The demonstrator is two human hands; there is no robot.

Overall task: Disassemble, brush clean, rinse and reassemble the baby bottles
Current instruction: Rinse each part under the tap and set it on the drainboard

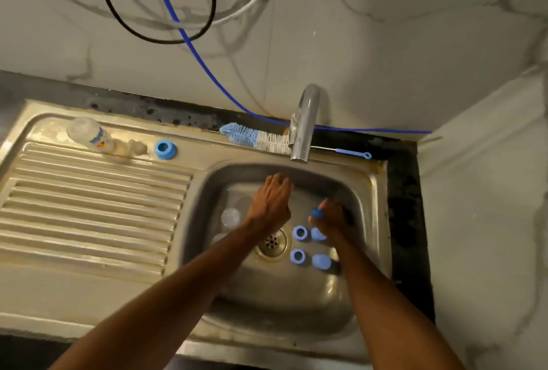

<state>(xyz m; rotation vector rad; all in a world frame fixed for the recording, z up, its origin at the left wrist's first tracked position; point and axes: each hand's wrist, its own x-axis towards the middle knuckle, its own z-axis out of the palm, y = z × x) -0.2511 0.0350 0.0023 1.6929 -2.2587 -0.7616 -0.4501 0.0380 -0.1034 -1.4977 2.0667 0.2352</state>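
On the sink (376, 221) the ribbed drainboard (89, 206) lay open; the basin was crowded right of the drain (272, 240). A bottle (89, 135) lay at the drainboard's far edge, the brush (255, 138) along the far rim. My left hand (272, 200) curled under the tap (305, 120); I could not tell whether it held anything. My right hand (330, 220) pinched a blurred blue piece (316, 213) above two rings (300, 233) and two caps (321, 261).

Left hand (271, 200) with fingers curled out of sight, contents undeterminable; right hand (330, 218) gripping and largely covering a blue part (316, 213); clear pieces (230, 217) in the sink (376, 191) smeared by blur; brush (258, 138) partly hidden behind the tap (305, 123).
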